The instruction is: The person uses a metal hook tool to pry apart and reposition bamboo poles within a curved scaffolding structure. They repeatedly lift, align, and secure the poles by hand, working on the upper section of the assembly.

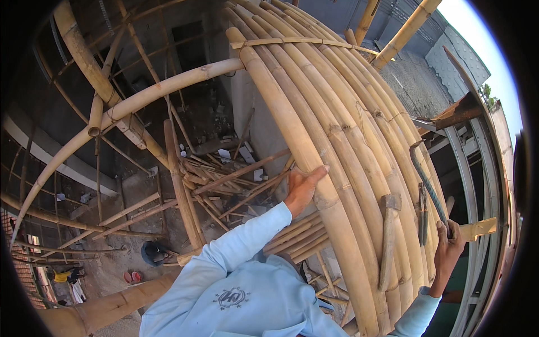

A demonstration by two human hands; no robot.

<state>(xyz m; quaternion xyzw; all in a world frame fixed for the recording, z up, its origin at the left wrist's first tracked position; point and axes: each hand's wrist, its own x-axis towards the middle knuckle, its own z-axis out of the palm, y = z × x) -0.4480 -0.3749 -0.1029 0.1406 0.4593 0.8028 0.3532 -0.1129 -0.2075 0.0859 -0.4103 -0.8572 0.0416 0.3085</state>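
Long bamboo poles lie side by side as a raised platform. My left hand grips the leftmost bamboo pole, thumb on top and fingers hidden below. At the platform's right edge, my right hand closes round the lower end of a ribbed steel bar with a bent hook at its top. Beside that bar lies a pair of pincers with dark handles. Between my hands a hammer with a wooden handle rests on the poles. A split bamboo strip crosses the far end.
On the left a curved bamboo pole meets the platform, above a deep drop. Loose bamboo pieces litter the floor below, near red sandals. Metal framing and a rusty sheet stand at the right.
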